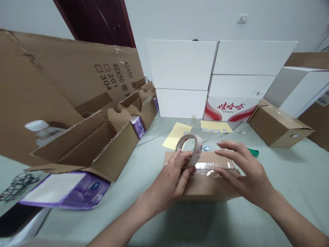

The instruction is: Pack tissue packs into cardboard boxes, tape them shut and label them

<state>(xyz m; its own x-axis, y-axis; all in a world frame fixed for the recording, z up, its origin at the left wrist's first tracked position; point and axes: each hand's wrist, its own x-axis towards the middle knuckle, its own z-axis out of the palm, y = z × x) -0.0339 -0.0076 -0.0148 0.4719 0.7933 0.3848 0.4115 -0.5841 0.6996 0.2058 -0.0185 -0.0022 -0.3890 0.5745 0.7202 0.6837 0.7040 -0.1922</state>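
Note:
My left hand (174,178) grips a roll of packing tape (197,151), held upright over a closed brown cardboard box (205,188) in front of me. Clear shiny tape (205,165) runs along the top edge of this box. At the box's right end is my right hand (244,171), its thumb and fingers apart, with nothing seen between them. Whether its thumb touches the box I cannot tell. Behind the box lie two yellow paper sheets, one at the left (177,133) and one with small blue-edged stickers (216,126).
Open cardboard boxes (115,147) stand at left, beside a purple tissue pack (87,192) and a plastic bottle (46,132). White panels (182,65) and a red-and-white carton (231,108) line the back. A closed brown box (281,123) and a green object (253,152) are at right.

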